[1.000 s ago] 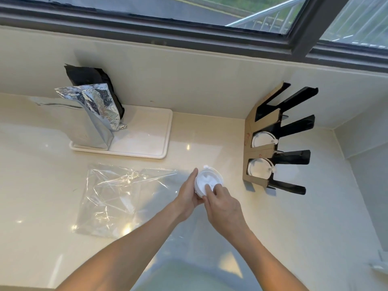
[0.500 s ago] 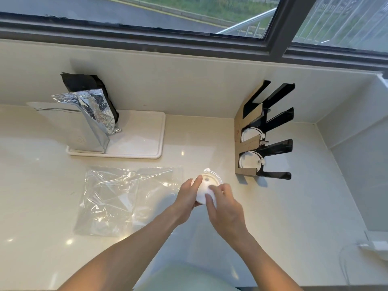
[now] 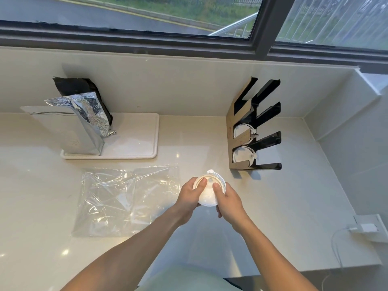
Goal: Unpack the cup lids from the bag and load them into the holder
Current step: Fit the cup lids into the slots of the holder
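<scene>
Open bench between hands and holder

Bare pale bench [image 3: 262,196] lies between the hands and the black slotted holder [image 3: 255,131] by the back wall; its two upper slots gape free, white round lids [image 3: 241,155] fill the lower two. Crumpled clear plastic bag [image 3: 126,196] covers the left.

On the table [image 3: 294,206], a stack of lids [image 3: 207,192] sits near the front middle, held between the left hand [image 3: 189,198] and the right hand [image 3: 228,201]. The bag [image 3: 126,198] lies flat just left of them. The holder [image 3: 252,127] stands behind and to the right, against the wall, with two lids [image 3: 241,143] in its lower slots. A tray [image 3: 134,139] lies back left, carrying upright pouches [image 3: 84,122].
</scene>
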